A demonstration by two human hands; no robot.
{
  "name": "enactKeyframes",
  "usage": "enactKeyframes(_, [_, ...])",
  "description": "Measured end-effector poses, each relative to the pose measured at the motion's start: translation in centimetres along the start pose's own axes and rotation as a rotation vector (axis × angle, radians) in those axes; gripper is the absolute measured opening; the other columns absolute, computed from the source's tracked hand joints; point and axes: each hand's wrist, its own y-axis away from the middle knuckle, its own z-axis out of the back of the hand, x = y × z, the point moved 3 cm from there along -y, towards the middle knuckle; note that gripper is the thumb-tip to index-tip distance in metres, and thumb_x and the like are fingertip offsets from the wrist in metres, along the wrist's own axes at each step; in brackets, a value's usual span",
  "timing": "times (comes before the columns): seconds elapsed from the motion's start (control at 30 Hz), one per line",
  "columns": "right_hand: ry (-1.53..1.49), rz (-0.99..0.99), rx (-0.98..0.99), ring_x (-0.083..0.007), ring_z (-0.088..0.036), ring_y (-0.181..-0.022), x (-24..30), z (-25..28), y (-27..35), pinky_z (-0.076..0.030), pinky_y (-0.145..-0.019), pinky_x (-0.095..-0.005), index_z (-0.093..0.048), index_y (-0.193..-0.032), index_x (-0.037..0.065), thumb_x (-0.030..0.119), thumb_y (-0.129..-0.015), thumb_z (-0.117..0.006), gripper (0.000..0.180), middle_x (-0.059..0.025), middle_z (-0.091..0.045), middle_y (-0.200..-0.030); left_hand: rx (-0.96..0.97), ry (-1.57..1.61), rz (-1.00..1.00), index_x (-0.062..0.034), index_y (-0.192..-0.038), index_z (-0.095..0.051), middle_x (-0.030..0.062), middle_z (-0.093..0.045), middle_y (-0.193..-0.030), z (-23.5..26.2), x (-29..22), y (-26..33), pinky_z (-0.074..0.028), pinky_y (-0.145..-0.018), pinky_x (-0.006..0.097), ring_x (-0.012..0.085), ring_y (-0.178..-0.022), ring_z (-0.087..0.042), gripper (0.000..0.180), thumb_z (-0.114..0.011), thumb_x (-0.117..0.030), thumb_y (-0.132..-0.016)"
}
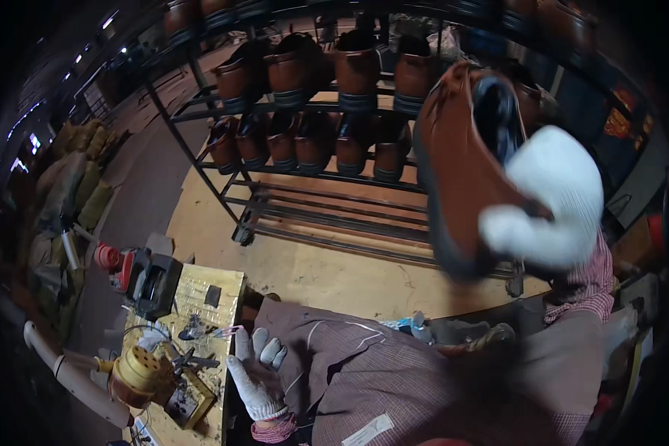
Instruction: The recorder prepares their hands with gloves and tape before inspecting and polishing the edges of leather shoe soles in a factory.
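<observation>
A brown leather shoe [461, 156] with a dark sole and laces fills the upper right, raised close to me and tilted with its dark opening showing. My right hand [554, 193], in a white knit glove, grips the shoe's side near the heel, and motion blurs both a little. Low at the table's right edge, my left hand [256, 375] wears a similar glove. Its fingers are apart and I see nothing held in them. Just beyond its fingertips lies a pink-handled tool [229, 331], too small to make out exactly.
Brown shoes stand in rows on a black metal rack [201, 160] ahead. The wooden worktable [230, 286] at lower left carries a black tape dispenser [156, 286], a yellow perforated device [137, 375] and small tools. A jointed lamp arm [74, 375] reaches in from the left. Sacks [74, 178] are piled behind it.
</observation>
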Motion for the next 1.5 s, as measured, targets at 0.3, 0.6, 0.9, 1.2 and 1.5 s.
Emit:
enactKeyframes(0.3, [0.526,-0.541,0.009,-0.0396,-0.07,-0.122,-24.6,-6.9,1.5,-0.056,-0.103,-0.0487,-0.071,-0.136,0.01,0.052,-0.1,-0.07,0.055,-0.017,-0.074,-0.13,0.027,-0.094,-0.065,-0.0067,-0.168,-0.042,0.0193,-0.063,-0.149,-1.9,-1.3,0.1,-0.058,-0.101,0.049,0.0318,-0.113,-0.073,0.083,-0.044,-0.068,-0.113])
enactKeyframes(0.6, [1.064,-0.757,0.199,-0.0361,-0.072,-0.095,-21.8,-3.6,5.2,-0.048,-0.111,-0.0504,-0.082,-0.092,0.002,0.052,-0.104,-0.061,0.056,-0.0208,-0.078,-0.096,-0.092,0.057,-0.024,-0.0071,-0.165,-0.047,0.02,-0.066,-0.147,2.3,0.8,1.4,-0.061,-0.1,0.05,0.0334,-0.114,-0.075,0.083,-0.048,-0.069,-0.111])
enactKeyframes(0.9, [-0.28,0.048,0.066,-0.0422,-0.068,-0.09,2.6,-13.8,-2.3,-0.055,-0.106,-0.0554,-0.066,-0.074,0.003,0.02,-0.084,-0.086,0.028,-0.0164,-0.067,-0.083,-0.11,0.032,0.001,-0.0001,-0.172,-0.029,0.0234,-0.051,-0.163,5.5,3.2,3.4,-0.05,-0.116,0.048,0.0326,-0.132,-0.065,0.083,-0.043,-0.06,-0.116])
enactKeyframes(1.2, [-0.991,0.957,0.264,-0.0383,-0.074,-0.105,23.5,-22.8,-7.9,-0.052,-0.107,-0.0726,-0.077,-0.1,-0.002,0.048,-0.084,-0.082,0.052,-0.0132,-0.074,-0.108,-0.337,0.539,-0.392,-0.0086,-0.174,-0.029,0.0154,-0.04,-0.175,8.1,1.9,7.8,-0.034,-0.132,0.054,0.0361,-0.158,-0.042,0.094,-0.035,-0.077,-0.11])
enactKeyframes(1.5, [-0.926,1.067,0.307,-0.0457,-0.067,-0.117,28.3,-25.9,-8.1,-0.043,-0.112,-0.0687,-0.075,-0.12,-0.005,0.059,-0.1,-0.058,0.069,-0.0233,-0.07,-0.124,-0.09,0.951,-0.562,-0.0095,-0.158,-0.054,0.0169,-0.063,-0.153,23.9,6.4,12.5,-0.053,-0.119,0.056,0.0391,-0.136,-0.065,0.074,-0.042,-0.066,-0.112])
